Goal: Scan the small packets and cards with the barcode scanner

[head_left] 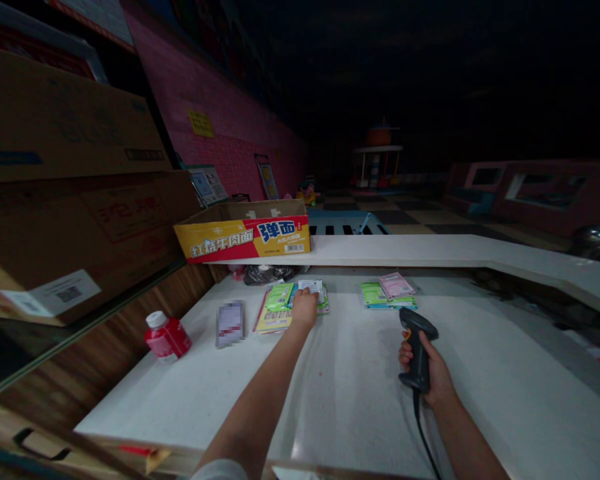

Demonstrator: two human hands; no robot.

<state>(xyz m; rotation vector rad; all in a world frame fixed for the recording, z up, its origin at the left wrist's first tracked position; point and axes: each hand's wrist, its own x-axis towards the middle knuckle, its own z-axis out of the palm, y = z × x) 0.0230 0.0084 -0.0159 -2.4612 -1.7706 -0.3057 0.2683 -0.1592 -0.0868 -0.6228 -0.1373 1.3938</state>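
My right hand (433,373) is wrapped round the handle of a black barcode scanner (419,350), whose cord runs down to the front edge of the counter. Further forward, my left hand (305,308) has its fingers bent together on a small white-and-blue packet (311,287); the fingertips are partly hidden. That packet lies on a pile with a green packet (281,295) and a yellow sheet or flat packet (273,321) underneath. A second pile, a pink packet (396,285) over green packets (373,293), lies beyond the scanner.
On the left of the white counter (350,400) stand a red bottle (167,339) with a white cap and a blurred phone-like object (231,324). An open noodle carton (245,237) rests on the raised ledge (430,250). Large cardboard boxes (75,220) are stacked at far left.
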